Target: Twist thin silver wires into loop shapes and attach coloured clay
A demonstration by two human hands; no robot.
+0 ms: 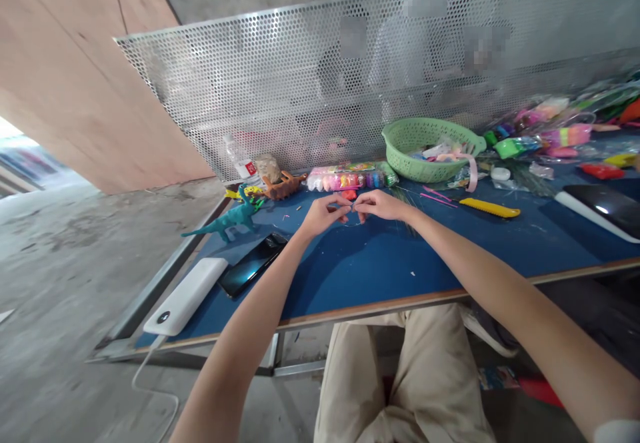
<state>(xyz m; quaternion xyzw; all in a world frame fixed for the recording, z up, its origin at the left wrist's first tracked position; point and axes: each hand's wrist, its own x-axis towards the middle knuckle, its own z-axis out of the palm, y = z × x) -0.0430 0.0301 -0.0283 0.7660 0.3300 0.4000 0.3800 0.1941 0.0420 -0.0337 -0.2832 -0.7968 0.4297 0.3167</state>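
Note:
My left hand and my right hand meet over the blue table, fingertips almost touching. Both are closed in a pinch. Whatever lies between the fingertips is too small to make out; a thin pale strand seems to trail below them. Just behind the fingers sits a small red-orange lump, partly covered by them. Beyond it lies a clear pack of coloured clay. Pink modelling tools and a yellow utility knife rest to the right of my right hand.
A teal toy dinosaur, brown toy dinosaur, black phone and white power bank occupy the left. A green basket and bagged clay stand back right. Behind rises a perforated metal panel, people beyond it.

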